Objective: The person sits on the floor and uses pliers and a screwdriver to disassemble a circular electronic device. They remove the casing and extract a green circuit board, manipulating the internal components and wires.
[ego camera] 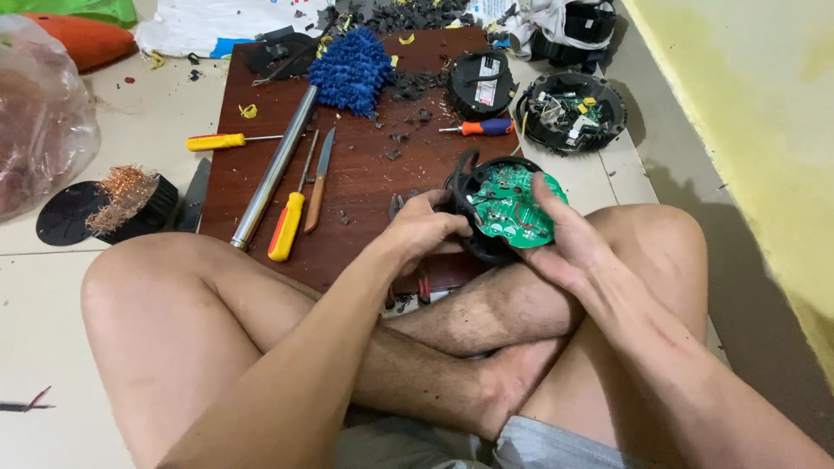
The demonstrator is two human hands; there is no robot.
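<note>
I sit cross-legged on the floor. Both hands hold a round black plastic housing (473, 247) with a green circuit board (512, 204) in it, just above my shins. My left hand (421, 230) grips the housing's left rim, fingers curled over it. On the right side my right hand (565, 239) cups it, with the thumb lying across the green board. A black wire loop (462, 165) sticks up from the housing.
A dark wooden board (365, 165) lies ahead with a yellow-handled screwdriver (287, 226), a knife (317, 187), a metal tube (274, 169), a blue duster head (352, 69), an orange screwdriver (482, 128) and black debris. Two more round housings (569, 111) lie beyond. A copper-wire coil (126, 200) sits left; a yellow wall (756, 130) is on the right.
</note>
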